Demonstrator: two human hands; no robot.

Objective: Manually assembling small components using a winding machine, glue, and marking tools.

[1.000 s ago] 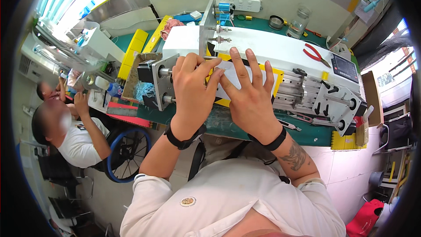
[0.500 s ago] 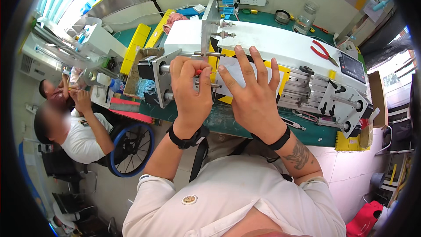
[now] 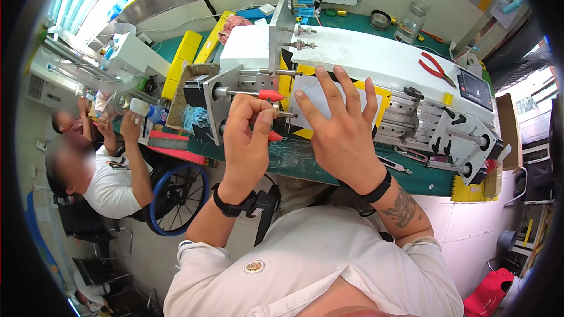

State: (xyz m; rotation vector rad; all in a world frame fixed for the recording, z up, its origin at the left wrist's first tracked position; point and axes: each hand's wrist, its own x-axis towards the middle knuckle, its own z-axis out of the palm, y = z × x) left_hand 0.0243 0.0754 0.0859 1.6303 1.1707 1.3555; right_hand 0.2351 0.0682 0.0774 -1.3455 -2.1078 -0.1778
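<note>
My left hand (image 3: 244, 135) is closed, its thumb and bent forefinger together at the left end of a metal machine. Whatever those fingertips hold, if anything, is hidden. Just above them a red cone-shaped tip (image 3: 271, 95) sits on a metal rod (image 3: 244, 92). Another red tip (image 3: 275, 136) shows below the thumb, and a short metal pin (image 3: 286, 114) points right beside the fingertips. My right hand (image 3: 346, 129) lies flat, fingers spread, over a white sheet (image 3: 311, 91) on a yellow-and-black piece (image 3: 383, 97) of the machine.
Red-handled pliers (image 3: 435, 70) lie on the white housing (image 3: 364, 47) near a control panel (image 3: 473, 89). A utility knife (image 3: 393, 165) rests at the green bench's front edge. Behind stand a glass jar (image 3: 411, 20) and a round tin (image 3: 380, 20). Co-workers (image 3: 108, 176) sit at left, one in a wheelchair.
My left hand has shifted down and slightly left, uncovering the upper red tip and its rod. My right hand stays spread in place. The nearer co-worker's hands have moved.
</note>
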